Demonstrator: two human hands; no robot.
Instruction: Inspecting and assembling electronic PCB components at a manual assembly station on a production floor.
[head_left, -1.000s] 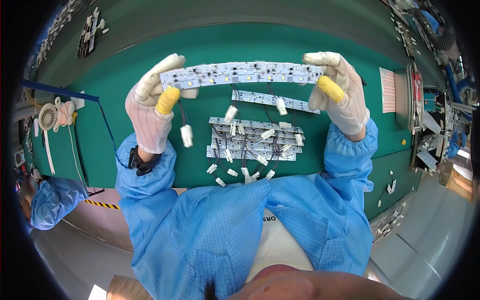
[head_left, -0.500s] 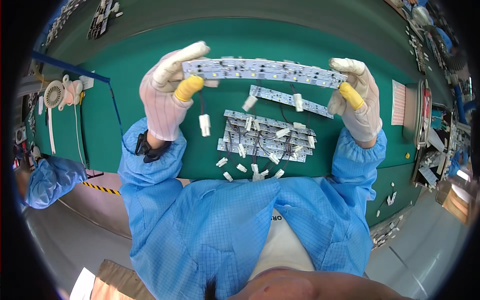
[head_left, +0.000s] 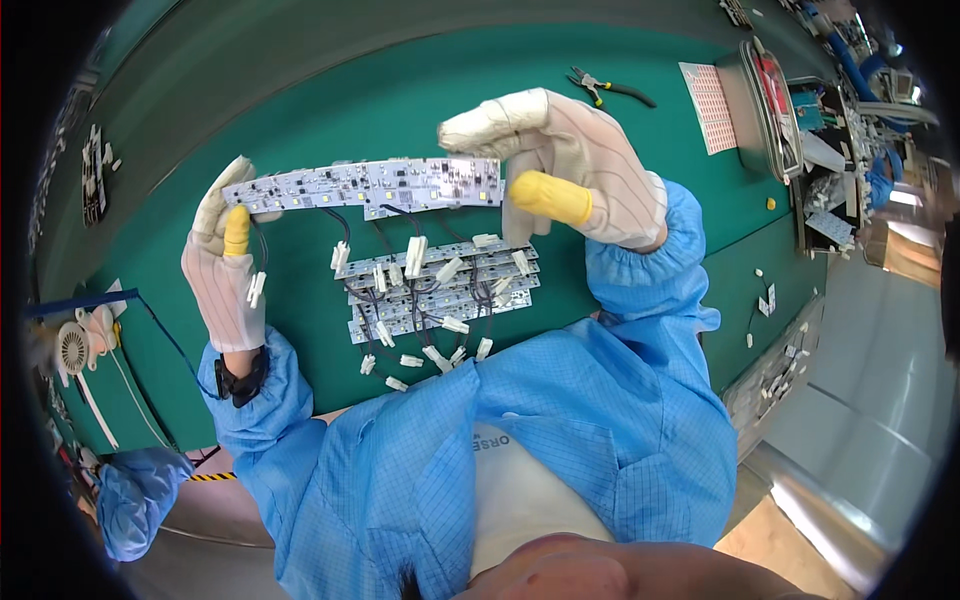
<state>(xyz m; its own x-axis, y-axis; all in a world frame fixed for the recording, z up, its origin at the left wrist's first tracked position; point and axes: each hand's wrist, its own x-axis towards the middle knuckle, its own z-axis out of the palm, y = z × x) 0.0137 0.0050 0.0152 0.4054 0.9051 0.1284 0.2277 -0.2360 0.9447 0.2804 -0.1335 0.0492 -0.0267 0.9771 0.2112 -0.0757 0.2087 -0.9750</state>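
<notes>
Above the green mat (head_left: 330, 110) I hold up a long white LED circuit strip (head_left: 365, 185) with black wires and white connectors hanging from it. My left hand (head_left: 225, 265), in a white glove with a yellow thumb cot, grips the strip's left end. My right hand (head_left: 565, 170), gloved the same way, is at the strip's right end, thumb tip against the end and index finger stretched out above it. Under the strip a stack of similar strips (head_left: 440, 290) lies on the mat.
Loose white connectors (head_left: 400, 358) lie at the stack's near edge. Pliers (head_left: 612, 90), a pink sheet (head_left: 708, 92) and a metal tray (head_left: 770, 100) sit at the far right. A white round device (head_left: 72, 347) is at the left. A person's blue cap (head_left: 130, 500) shows at the lower left.
The view has swung, so the strip and both hands now sit left of centre. My right thumb has slipped from the strip's face to its very end.
</notes>
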